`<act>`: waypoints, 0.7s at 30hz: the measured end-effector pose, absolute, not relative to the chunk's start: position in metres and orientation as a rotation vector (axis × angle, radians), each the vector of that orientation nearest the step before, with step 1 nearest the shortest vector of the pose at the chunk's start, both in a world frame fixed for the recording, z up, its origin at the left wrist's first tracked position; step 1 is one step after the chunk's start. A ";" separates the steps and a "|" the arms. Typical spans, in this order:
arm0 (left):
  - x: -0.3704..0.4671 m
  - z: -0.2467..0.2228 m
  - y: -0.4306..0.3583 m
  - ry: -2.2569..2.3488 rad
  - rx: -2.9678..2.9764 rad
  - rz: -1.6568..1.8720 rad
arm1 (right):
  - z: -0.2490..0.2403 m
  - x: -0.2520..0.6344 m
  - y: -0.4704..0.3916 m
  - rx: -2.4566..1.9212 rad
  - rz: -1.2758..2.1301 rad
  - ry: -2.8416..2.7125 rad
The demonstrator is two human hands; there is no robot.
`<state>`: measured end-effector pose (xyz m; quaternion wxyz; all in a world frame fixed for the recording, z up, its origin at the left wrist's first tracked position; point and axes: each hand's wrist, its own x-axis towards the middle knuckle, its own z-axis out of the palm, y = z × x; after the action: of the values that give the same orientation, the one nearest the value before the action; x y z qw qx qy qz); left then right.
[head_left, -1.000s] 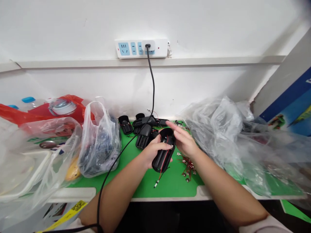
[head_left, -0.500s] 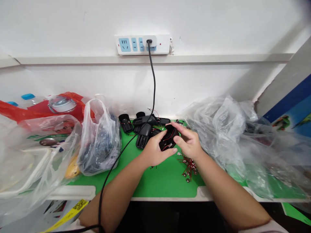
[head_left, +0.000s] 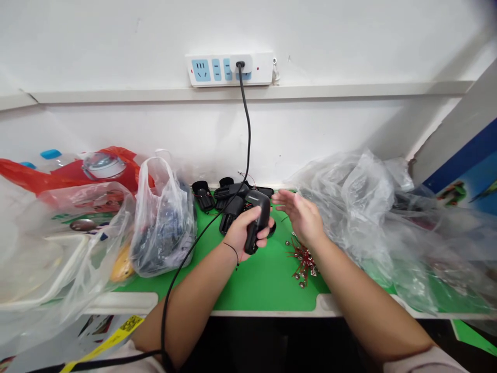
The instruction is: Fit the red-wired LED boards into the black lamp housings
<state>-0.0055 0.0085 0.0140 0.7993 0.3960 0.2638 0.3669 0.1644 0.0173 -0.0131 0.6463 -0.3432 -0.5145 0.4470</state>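
My left hand point(head_left: 245, 234) is wrapped round a black angled plastic housing point(head_left: 258, 217), its smooth outer side facing up and its bent end pointing away from me. Just to the right, my right hand point(head_left: 301, 215) is apart from it, fingers stretched out, holding nothing. Several similar black housings point(head_left: 202, 196), some with thin red wires and ribbed hollows, lie in a heap beyond my left hand. Below my right hand sits a bunch of small round metallic parts with red wires point(head_left: 303, 265) on the green mat point(head_left: 264, 292).
A black cable point(head_left: 249, 124) runs from the wall socket strip point(head_left: 212, 70) down across my left forearm. To the left stand a clear plastic bag point(head_left: 163, 223) with dark contents and a red bag point(head_left: 97, 178). Crumpled clear plastic bags point(head_left: 357, 207) cover the right side.
Both hands held the housing with its wired hollow side showing. It has been turned over in my left hand, and my right hand has let go and opened.
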 end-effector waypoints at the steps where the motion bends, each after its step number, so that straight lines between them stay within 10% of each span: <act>1: -0.008 0.017 0.010 0.502 0.754 0.784 | -0.015 0.164 0.019 -0.799 1.017 -1.133; 9: -0.017 0.021 0.014 0.452 0.756 0.799 | -0.017 0.161 0.018 -0.957 0.873 -1.290; 21: -0.005 0.021 -0.027 0.617 2.583 0.672 | -0.016 0.171 0.027 -1.150 0.399 -2.053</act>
<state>-0.0046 -0.0274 0.0212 0.1999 0.9239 0.2208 0.2404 0.1715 0.0271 -0.0156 0.3685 -0.4481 -0.7995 0.1556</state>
